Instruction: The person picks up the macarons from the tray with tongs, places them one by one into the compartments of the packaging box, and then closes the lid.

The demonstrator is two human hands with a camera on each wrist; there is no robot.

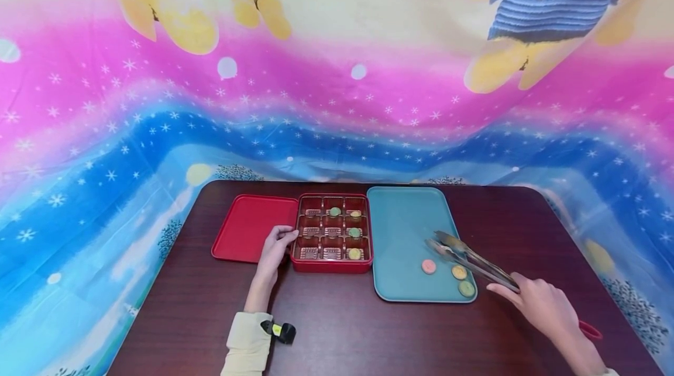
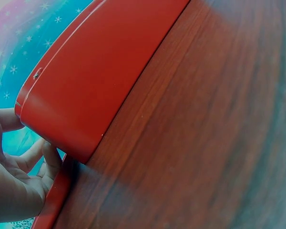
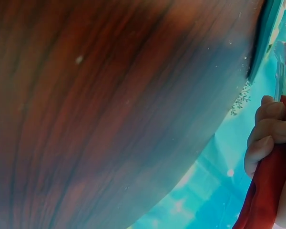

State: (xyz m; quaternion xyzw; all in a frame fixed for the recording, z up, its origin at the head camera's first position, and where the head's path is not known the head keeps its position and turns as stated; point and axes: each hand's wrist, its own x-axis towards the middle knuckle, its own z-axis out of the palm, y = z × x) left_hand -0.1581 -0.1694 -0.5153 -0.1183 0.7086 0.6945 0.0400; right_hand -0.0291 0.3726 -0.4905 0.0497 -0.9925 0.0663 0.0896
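My left hand (image 1: 272,250) holds the left edge of a red box (image 1: 332,267), its fingers at the rim and side wall. Inside, a clear divider makes several compartments. A green round cookie-like piece (image 1: 335,211) and a yellow one (image 1: 356,213) lie in the back row; another green piece (image 1: 355,233) and yellow piece (image 1: 354,254) sit in the right column. My right hand (image 1: 544,306) grips metal tongs (image 1: 481,262) with a red handle (image 3: 264,186). Their tips hover over the teal tray (image 1: 408,212), apparently holding nothing. A pink (image 1: 429,266), a yellow (image 1: 459,272) and a green piece (image 1: 466,288) lie on the tray.
The red lid (image 1: 253,224) lies left of the box, close against it. The tray stands directly at the box's right side. All rest on a dark wooden table (image 1: 337,329), with a printed cloth (image 1: 337,101) hanging behind and around it.
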